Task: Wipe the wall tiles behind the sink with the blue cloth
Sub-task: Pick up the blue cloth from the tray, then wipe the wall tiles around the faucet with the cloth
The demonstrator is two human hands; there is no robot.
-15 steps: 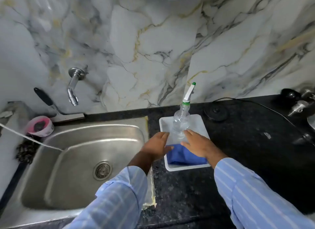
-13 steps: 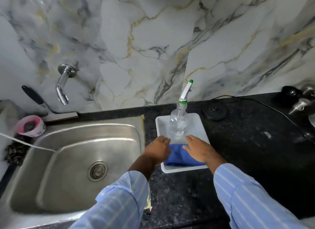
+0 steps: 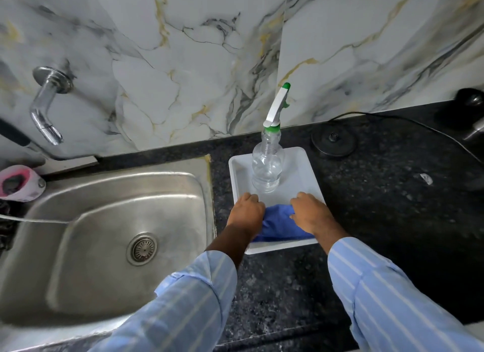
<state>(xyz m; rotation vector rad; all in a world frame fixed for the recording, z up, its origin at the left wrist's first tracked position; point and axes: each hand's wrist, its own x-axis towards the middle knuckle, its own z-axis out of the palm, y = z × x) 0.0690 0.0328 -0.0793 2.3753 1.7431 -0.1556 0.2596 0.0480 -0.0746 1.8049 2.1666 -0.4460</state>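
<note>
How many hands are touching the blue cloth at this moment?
2. The left hand grips the blue cloth at its left end and the right hand at its right end, inside the white tray.

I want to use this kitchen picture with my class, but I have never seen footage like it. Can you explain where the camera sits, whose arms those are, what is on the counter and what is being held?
The camera sits on a person's head, looking down at their own arms. Both hands, the left hand and right hand, are gathering up a blue cloth lying in a white tray on the dark counter. A clear spray bottle stands upright in the same tray. The steel sink is to the left, the marble wall tiles behind.
</note>
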